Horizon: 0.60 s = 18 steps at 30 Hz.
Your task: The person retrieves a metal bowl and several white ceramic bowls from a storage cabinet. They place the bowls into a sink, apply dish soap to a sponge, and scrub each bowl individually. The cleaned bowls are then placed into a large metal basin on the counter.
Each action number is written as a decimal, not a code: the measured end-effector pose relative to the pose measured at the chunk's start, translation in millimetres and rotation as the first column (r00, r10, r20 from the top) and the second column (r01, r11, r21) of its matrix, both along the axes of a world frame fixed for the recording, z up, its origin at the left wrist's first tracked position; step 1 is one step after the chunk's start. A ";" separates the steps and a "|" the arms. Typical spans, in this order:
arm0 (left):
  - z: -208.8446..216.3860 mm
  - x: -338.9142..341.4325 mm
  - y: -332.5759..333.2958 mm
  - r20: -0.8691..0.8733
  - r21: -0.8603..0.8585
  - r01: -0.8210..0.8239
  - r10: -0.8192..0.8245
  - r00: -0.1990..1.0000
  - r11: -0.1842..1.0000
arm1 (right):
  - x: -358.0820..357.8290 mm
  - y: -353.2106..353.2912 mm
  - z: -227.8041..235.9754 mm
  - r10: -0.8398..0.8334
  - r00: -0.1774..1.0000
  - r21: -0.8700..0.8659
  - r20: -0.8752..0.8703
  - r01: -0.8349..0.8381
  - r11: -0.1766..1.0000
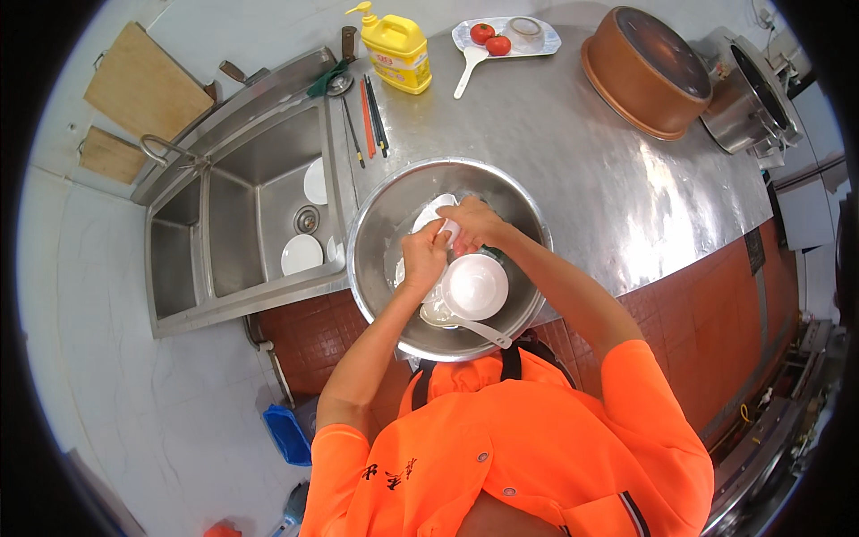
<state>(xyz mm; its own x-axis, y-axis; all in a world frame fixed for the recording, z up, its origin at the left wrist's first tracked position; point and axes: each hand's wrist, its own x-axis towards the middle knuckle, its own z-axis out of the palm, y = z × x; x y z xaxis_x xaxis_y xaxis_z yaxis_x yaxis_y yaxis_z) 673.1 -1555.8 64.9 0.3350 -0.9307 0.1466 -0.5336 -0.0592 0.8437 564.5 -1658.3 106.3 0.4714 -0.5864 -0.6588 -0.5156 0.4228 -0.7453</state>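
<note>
Over the basin (379, 229), your left hand (424, 256) and right hand (474, 222) clasp a white dish (433, 212), likely washing. Next, probably turn it.

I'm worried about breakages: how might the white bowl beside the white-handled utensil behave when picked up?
The white bowl should probably feel stiff, given its even round rim. Its smooth sheen suggests it could be slippery. If pushed, it might bump the white-handled utensil beside it.
</note>
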 end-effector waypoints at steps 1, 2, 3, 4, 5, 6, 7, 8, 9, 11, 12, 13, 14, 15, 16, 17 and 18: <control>-1.4 1.1 2.1 0.019 -0.003 0.043 -0.043 0.999 0.999 | 2.4 -0.5 -9.1 -0.025 0.999 0.023 0.025 0.025 0.999; -5.5 2.8 4.1 0.038 -0.006 0.085 -0.084 0.996 0.996 | 6.2 -2.1 -26.5 -0.050 0.998 0.047 0.050 0.048 0.998; -5.3 3.8 4.4 0.058 -0.008 0.128 -0.127 0.990 0.992 | 9.5 -1.7 -28.6 -0.077 0.994 0.071 0.073 0.072 0.995; -3.2 11.8 5.4 0.231 -0.057 0.235 -0.216 0.949 0.970 | 10.9 -0.4 -30.6 -0.183 0.981 0.153 0.065 0.172 0.973; -1.8 13.6 8.0 0.360 -0.187 0.105 -0.032 0.932 0.977 | 10.5 5.6 -33.1 -0.252 0.959 0.181 0.128 0.227 0.957; 17.5 11.7 6.6 0.454 -0.329 0.003 0.156 0.877 0.944 | 6.8 10.6 -36.9 -0.329 0.925 0.212 0.188 0.289 0.934; 27.5 10.2 10.8 0.511 -0.469 -0.087 0.351 0.785 0.879 | 3.4 16.4 -41.3 -0.396 0.887 0.251 0.239 0.338 0.907; 20.7 13.3 11.2 0.455 -0.428 -0.192 0.394 0.798 0.883 | 0.0 16.4 -51.2 -0.415 0.866 0.311 0.279 0.327 0.892; 15.5 18.2 11.1 0.251 -0.253 -0.255 0.318 0.914 0.933 | 2.1 19.2 -53.9 -0.374 0.861 0.313 0.343 0.271 0.910; 5.7 27.2 7.3 -0.238 0.112 -0.211 0.232 0.943 0.971 | 4.4 25.6 -59.0 -0.297 0.834 0.309 0.465 0.161 0.937; 7.9 26.6 2.4 -0.369 0.088 -0.230 0.246 0.896 0.969 | 12.1 27.4 -58.6 -0.277 0.842 0.289 0.463 0.152 0.945; 11.2 29.6 -2.2 -0.290 0.136 -0.187 0.220 0.931 0.973 | 13.8 26.0 -57.3 -0.221 0.894 0.098 0.390 0.198 0.975; 15.5 34.0 -6.7 -0.210 0.188 -0.147 0.186 0.960 0.971 | 14.2 22.9 -55.5 -0.181 0.935 -0.101 0.304 0.221 0.970; 21.4 36.7 -9.1 -0.129 0.244 -0.115 0.150 0.980 0.963 | 16.9 21.0 -51.4 -0.154 0.966 -0.294 0.207 0.212 0.932; 24.3 34.3 -12.8 -0.079 0.221 -0.114 0.135 0.988 0.969 | 21.9 18.6 -70.5 -0.217 0.976 -0.901 0.001 0.095 0.423; 26.7 31.3 -16.1 -0.029 0.198 -0.111 0.119 0.992 0.974 | 22.1 19.8 -89.4 -0.257 0.957 -0.808 0.134 0.255 0.531; 26.3 32.0 -17.4 0.023 0.175 -0.121 0.118 0.993 0.977 | 30.9 27.6 -93.7 -0.300 0.918 -0.676 0.258 0.393 0.623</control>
<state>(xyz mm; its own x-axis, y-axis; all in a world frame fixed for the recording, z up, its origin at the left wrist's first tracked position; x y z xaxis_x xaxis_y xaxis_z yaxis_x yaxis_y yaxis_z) 705.1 -1573.2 91.3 0.4445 -0.8957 -0.0106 -0.5241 -0.2696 0.8079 595.4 -1630.7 12.6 0.1750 -0.9825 0.0631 -0.3382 -0.1202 -0.9334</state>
